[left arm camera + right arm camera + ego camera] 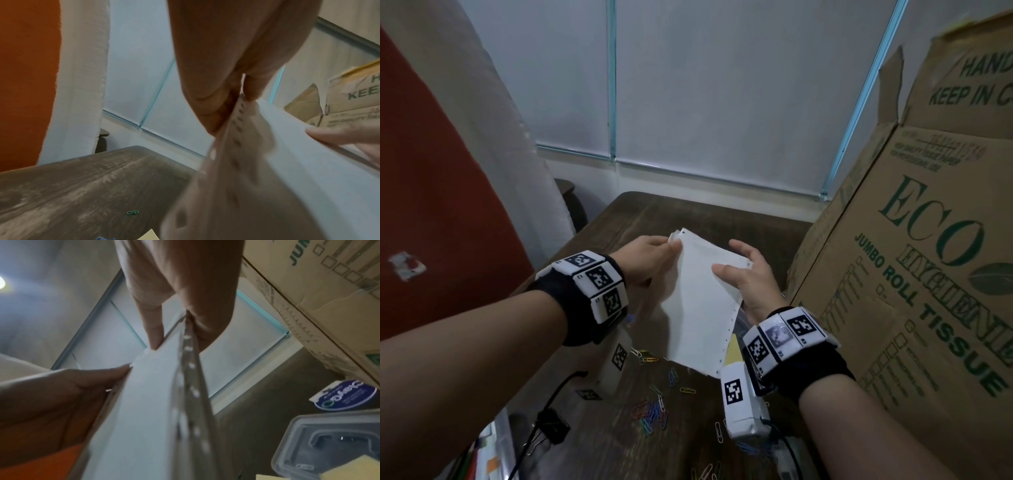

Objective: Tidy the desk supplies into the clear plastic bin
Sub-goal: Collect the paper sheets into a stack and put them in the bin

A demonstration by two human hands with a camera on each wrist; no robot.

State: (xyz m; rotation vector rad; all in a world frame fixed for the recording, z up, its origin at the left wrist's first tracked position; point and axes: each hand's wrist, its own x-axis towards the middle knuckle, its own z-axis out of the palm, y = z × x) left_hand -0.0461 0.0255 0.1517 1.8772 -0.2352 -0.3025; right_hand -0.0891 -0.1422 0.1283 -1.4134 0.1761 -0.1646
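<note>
Above the desk [619, 219], paper stack [698, 301] pinched at opposite edges by left hand [650, 260] and right hand [750, 277].

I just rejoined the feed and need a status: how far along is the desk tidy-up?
Done: the clear plastic bin already holds yellow sticky notes. In hand: the left hand and right hand both grip a stack of white hole-punched paper above the dark wooden desk. Left: the coloured paper clips scattered on the desk and a black binder clip.

"ECO HYGIENE JUMBO ROLL TISSUE", cardboard box [914, 260]
</note>
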